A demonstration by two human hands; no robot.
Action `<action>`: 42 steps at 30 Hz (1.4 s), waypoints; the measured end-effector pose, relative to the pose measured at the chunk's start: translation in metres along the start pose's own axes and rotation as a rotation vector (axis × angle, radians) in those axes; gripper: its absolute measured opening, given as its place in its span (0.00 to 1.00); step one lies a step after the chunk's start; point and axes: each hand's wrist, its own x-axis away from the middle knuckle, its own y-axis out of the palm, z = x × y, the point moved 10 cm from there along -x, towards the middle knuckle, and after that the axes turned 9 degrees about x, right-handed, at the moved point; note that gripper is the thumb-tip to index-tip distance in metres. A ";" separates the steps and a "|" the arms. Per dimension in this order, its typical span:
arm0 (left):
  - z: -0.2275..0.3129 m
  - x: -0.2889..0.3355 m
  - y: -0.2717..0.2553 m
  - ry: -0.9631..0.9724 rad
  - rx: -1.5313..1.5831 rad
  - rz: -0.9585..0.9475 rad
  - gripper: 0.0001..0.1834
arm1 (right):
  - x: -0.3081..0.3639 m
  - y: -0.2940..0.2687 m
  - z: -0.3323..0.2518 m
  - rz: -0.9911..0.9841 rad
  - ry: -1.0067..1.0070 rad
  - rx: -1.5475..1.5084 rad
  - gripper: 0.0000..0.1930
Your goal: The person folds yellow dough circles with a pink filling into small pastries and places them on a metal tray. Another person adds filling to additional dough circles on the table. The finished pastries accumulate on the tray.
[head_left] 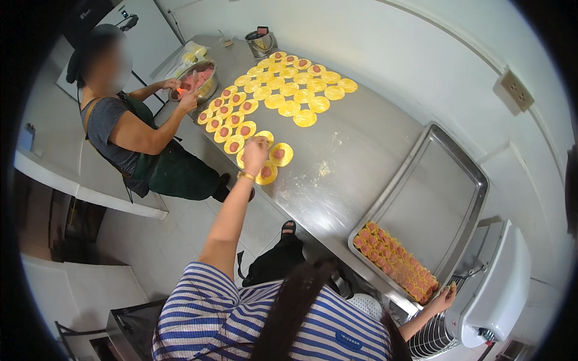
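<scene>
My left hand [256, 155] reaches over the steel table, its fingers pinched on a round yellow dumpling wrapper [265, 138] and hiding that wrapper's middle. Beside it lie a wrapper with a ball of pink meat filling [280, 154] and another filled wrapper [266, 173]. At the lower right, my right hand [444, 299] is closed near the corner of a large metal tray [415, 207]. A small yellowish thing shows at its fingertips, too small to make out. Several rows of open-topped dumplings [394, 260] fill the near end of the tray.
Rows of yellow wrappers [289, 89], some topped with filling, cover the far part of the table [361, 141]. A co-worker [141, 120] at the left works over a metal bowl of pink filling [208, 78]. A white machine [497, 289] stands beyond the tray.
</scene>
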 end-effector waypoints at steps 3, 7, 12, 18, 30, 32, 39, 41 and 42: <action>-0.077 -0.053 -0.021 -0.183 -0.048 -0.034 0.09 | 0.020 0.030 -0.044 -0.091 -0.098 0.117 0.15; -0.141 -0.119 -0.035 -0.251 -0.306 -0.001 0.11 | 0.062 0.079 -0.125 -0.174 -0.310 0.105 0.12; -0.208 -0.187 -0.005 -0.365 -0.434 -0.182 0.12 | 0.126 0.149 -0.210 -0.289 -0.386 0.301 0.12; -0.306 -0.219 0.058 -0.352 -0.535 -0.255 0.16 | 0.195 0.220 -0.265 -0.414 -0.394 0.405 0.15; -0.323 -0.218 0.095 -0.932 1.243 -0.378 0.17 | 0.256 0.255 -0.285 -0.466 -0.435 0.270 0.12; -0.305 -0.211 0.093 -0.960 1.312 -0.355 0.17 | 0.263 0.264 -0.284 -0.511 -0.405 0.206 0.12; -0.114 -0.168 0.119 -0.656 1.210 -0.827 0.19 | 0.286 0.330 -0.278 -0.724 -0.329 -0.088 0.10; -0.041 -0.132 0.132 -0.637 1.257 -1.010 0.18 | 0.290 0.357 -0.264 -0.787 -0.129 -0.222 0.11; -0.001 -0.105 0.138 -0.617 1.383 -1.113 0.18 | 0.293 0.372 -0.255 -0.838 0.010 -0.308 0.11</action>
